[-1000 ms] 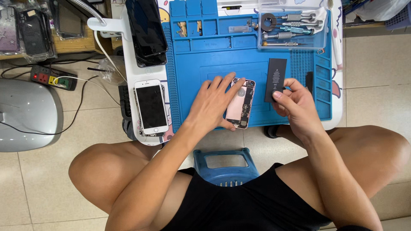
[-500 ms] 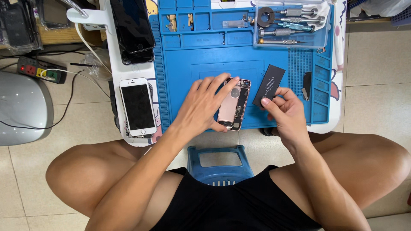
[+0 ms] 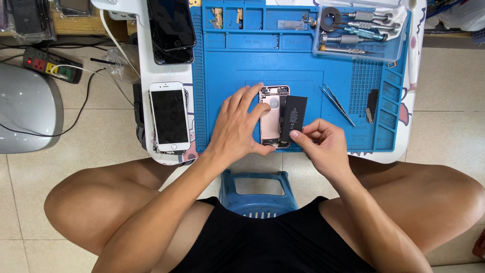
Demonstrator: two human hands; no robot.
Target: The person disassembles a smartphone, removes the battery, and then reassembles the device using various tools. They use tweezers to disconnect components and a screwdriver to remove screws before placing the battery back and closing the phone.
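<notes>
An opened phone body [image 3: 271, 117] with a pink-gold frame lies face down near the middle of the blue work mat [image 3: 227, 60], which covers most of the small white bench [image 3: 411, 60]. The left hand [image 3: 237, 126] rests on the mat against the phone body's left edge, its fingers [image 3: 252, 93] spread and pressing on the frame from the side and the bottom corner, steadying it. The right hand [image 3: 323, 144] sits just right of the phone body, thumb and forefinger pinching the lower end of a flat black battery [image 3: 294, 117], which lies along the phone body's right half. Right of the phone body, on the mat, lie tweezers [image 3: 336, 104]. Left of the mat rests a white phone [image 3: 170, 117], screen up.
</notes>
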